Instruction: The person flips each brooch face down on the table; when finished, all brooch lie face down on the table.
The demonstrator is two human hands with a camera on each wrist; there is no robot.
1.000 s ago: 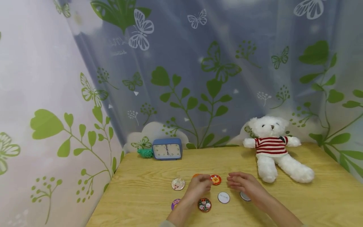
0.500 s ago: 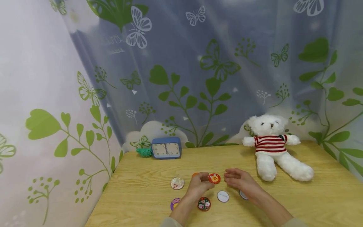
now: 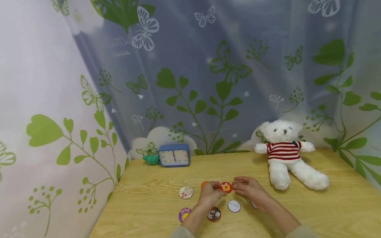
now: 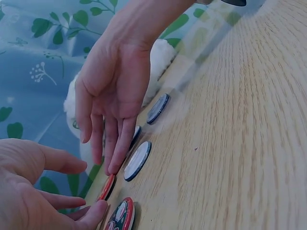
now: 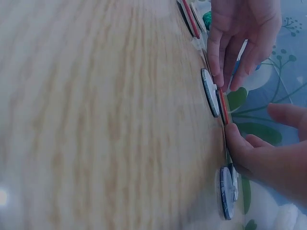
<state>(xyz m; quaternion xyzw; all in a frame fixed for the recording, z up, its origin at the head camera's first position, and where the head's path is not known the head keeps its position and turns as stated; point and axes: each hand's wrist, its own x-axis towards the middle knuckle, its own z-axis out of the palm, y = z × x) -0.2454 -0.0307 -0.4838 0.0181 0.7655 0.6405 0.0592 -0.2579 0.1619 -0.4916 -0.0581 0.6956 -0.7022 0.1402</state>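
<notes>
Left hand (image 3: 208,198), fingers loosely bent, and right hand (image 3: 252,192), fingers nearly straight, flank a red badge (image 3: 226,187) on the woodgrain table (image 3: 143,205).
From left: rounded blue clock (image 3: 174,158), numerals legible; purple badge (image 3: 184,215), lettering too small to read; glossy pale badge (image 3: 186,192); dark floral badge (image 3: 214,214); red badge, its gold mark unreadable; white badge (image 3: 234,206); plush bear (image 3: 284,152) in red-striped shirt.

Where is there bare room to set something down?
The table is bare between the blue clock and the white bear; in front of the bear, right of the right hand; and left of the purple badge. It is crowded around the red badge: the left hand and right hand flank it, with a white badge close by.
</notes>
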